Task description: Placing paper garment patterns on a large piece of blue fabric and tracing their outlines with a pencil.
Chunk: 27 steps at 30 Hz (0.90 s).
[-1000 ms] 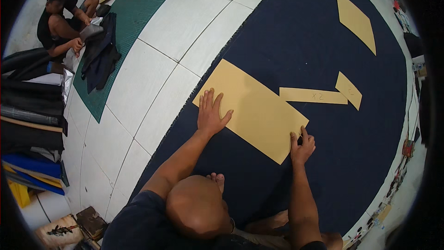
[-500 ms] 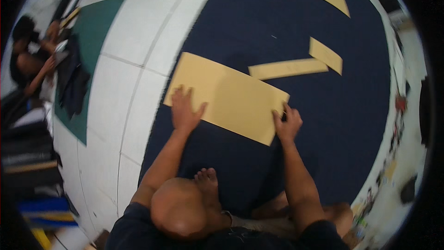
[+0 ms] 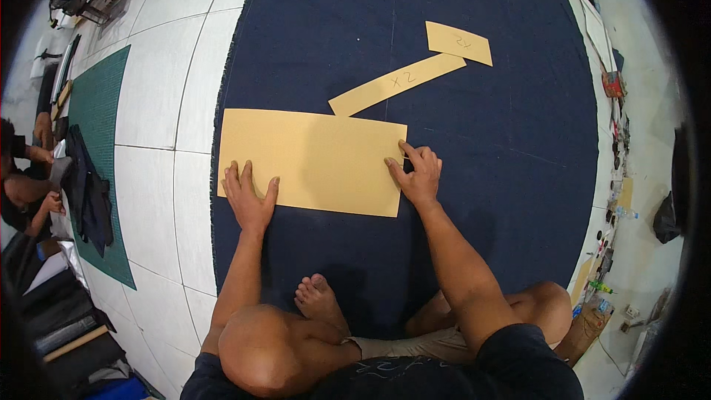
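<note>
Large tan paper sheet (image 3: 315, 161): frame centre, flat on the navy cloth (image 3: 481, 178). My left hand (image 3: 248, 200) presses it open-palmed against slipping; my right hand (image 3: 416, 174), fingers curled, works its right edge, possibly pinching something thin.

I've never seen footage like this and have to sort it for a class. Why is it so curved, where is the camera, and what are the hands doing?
The camera sits on a person's head and looks down through a wide fisheye lens, which is why straight lines bend near the rim. There is no machine: the two bare arms coming up from the bottom belong to the wearer, who sits on a dark blue cloth spread over a white tiled floor. The left hand lies flat on a large tan paper rectangle. The right hand is at that sheet's right edge; it may hold a thin marker, too small to be sure. A tan strip and a smaller tan piece lie farther out. Another person sits at the left.
</note>
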Available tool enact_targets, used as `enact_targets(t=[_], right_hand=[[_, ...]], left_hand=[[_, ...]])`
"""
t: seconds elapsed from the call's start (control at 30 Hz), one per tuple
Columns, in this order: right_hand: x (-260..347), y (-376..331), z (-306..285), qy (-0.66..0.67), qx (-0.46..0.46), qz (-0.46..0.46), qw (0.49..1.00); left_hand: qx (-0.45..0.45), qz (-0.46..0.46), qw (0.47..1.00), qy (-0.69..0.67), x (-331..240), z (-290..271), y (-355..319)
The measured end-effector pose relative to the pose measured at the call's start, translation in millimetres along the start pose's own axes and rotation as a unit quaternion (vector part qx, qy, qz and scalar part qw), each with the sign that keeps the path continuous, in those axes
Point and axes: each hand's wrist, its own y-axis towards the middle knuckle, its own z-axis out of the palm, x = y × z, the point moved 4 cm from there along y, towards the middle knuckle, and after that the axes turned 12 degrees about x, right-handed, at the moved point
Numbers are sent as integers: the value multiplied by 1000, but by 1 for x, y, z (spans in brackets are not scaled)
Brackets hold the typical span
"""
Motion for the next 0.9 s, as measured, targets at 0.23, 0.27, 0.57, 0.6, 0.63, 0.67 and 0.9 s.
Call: enact_targets(t=[0.23,0.27,0.57,0.6,0.63,0.67,0.9], right_hand=[[2,1,2,-6,16,10,1000],[3,2,2,-8,1,1,1000],[-3,1,1,-10,-8,-27,1000],[-1,2,5,-16,-2,-13,1000],[0,1,5,-16,4,-29,999],[2,1,7,-19,1,-22,1000],[1,3,7,-12,16,-25,999]], left_hand=[[4,-6,1000,-10,0,-2,1],[2,-5,1000,-11,0,-3,1],[-2,-18,1000,0,-1,3,0],[-5,-5,1000,4,2,1,-2],[-12,-20,1000,3,2,4,-1],[-19,-8,1000,-4,4,1,-2],[-63,2,997,-43,6,-5,-1]])
